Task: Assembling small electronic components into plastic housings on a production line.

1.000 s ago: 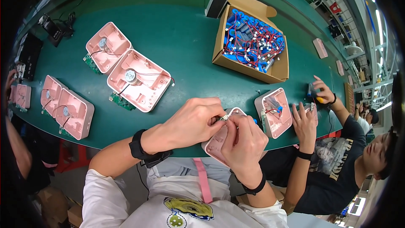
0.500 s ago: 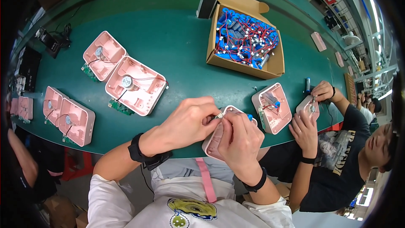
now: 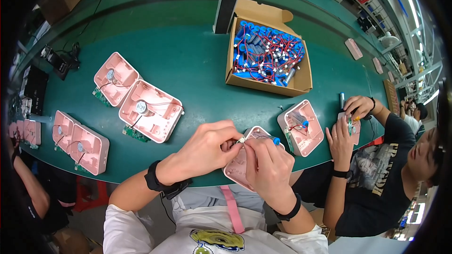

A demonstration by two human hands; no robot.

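Above the table's near edge my left hand (image 3: pixel 207 148) pinches a small white connector (image 3: pixel 241 139) between thumb and fingertips. My right hand (image 3: pixel 269 164) meets it there, its thumb and forefinger pressed together at the same connector; what exactly lies in that pinch is mostly hidden by the fingers. Under both hands sits an open pink plastic housing (image 3: pixel 234 173), largely covered by my right hand. The blue end of a cylindrical battery (image 3: pixel 276 141) shows just beyond my right knuckles.
An open cardboard box (image 3: pixel 270 87) of blue batteries with red wires stands at the back. Pink housings with motors (image 3: pixel 141 108) and green boards lie left. Another housing (image 3: pixel 318 136), containing a battery, stands right. Beside it, a co-worker's hands (image 3: pixel 340 141) work on a pink part.
The whole view has shifted, so the table things appear lower. My hands stay together at the connector. The co-worker's far hand has moved and now has something yellow near it.
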